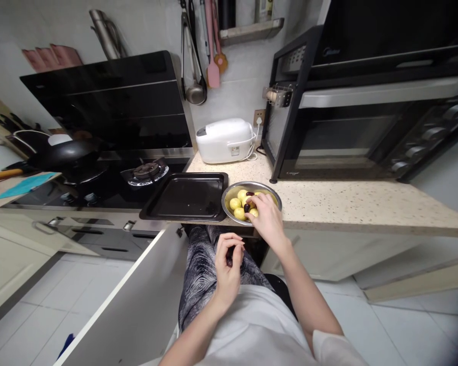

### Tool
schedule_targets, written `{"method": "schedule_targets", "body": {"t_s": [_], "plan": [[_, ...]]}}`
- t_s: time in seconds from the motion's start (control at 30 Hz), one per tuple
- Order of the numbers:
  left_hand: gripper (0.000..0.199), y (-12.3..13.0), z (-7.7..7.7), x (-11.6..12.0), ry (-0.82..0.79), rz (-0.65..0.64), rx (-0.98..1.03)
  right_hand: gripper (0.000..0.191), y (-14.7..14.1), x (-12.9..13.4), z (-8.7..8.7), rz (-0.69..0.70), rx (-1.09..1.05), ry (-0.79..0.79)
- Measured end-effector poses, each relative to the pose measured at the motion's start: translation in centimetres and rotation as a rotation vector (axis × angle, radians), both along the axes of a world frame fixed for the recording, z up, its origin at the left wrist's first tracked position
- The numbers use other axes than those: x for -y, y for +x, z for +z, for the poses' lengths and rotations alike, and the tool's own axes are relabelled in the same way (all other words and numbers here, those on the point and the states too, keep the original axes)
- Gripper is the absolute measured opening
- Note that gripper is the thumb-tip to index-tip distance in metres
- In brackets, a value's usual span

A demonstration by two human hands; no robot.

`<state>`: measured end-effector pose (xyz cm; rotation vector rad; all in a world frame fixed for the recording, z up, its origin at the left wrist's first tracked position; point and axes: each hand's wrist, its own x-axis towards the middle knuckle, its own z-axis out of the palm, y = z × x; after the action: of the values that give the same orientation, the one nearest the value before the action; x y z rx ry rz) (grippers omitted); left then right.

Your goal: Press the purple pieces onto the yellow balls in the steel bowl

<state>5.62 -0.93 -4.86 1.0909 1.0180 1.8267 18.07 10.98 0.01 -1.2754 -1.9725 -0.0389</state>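
A metal bowl [278,199] at the counter's front edge holds several smooth, round yellow pieces [239,213]; I cannot tell whether they are dough or peeled potatoes. My right hand [266,218] reaches over the bowl, thumb and finger pinching a small dark oval fruit [247,207] against the yellow pieces. Another dark red oval fruit [250,193] lies on top of them, further back. In front of the counter, above my lap, my left hand [229,264] is curled palm-up around more dark fruit [229,260], mostly hidden by the fingers.
A black baking tray [187,197] touches the bowl's left side. Behind stands a white appliance [226,141] with its cord plugged in. An oven [351,137] is at right, a gas hob [147,172] and wok [66,152] at left. A cabinet door [133,300] stands open beside my legs.
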Motion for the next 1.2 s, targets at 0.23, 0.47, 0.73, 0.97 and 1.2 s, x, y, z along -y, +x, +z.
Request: {"method": "schedule_targets", "body": {"t_s": [0.23, 0.47, 0.73, 0.97, 1.2], "plan": [[0.023, 0.0, 0.1, -0.1, -0.001, 0.001, 0.044, 0.023, 0.4, -0.2, -0.3, 0.018, -0.019, 0.038], [0.024, -0.1, 0.7, -0.2, 0.042, -0.011, -0.011, 0.013, 0.6, 2.9, 0.7, 0.073, -0.17, 0.079], [0.027, -0.3, 1.5, -0.4, -0.007, -0.009, 0.141, 0.017, -0.4, 8.9, 0.6, 0.346, -0.236, 0.094], [0.024, -0.8, 0.5, -0.5, -0.018, 0.088, 0.033, 0.024, -0.8, 9.5, 0.2, 0.446, -0.095, 0.053], [0.027, -0.8, 0.4, -0.6, -0.023, 0.076, 0.042, 0.019, -0.9, 9.2, -0.1, 0.461, -0.114, 0.076]]}}
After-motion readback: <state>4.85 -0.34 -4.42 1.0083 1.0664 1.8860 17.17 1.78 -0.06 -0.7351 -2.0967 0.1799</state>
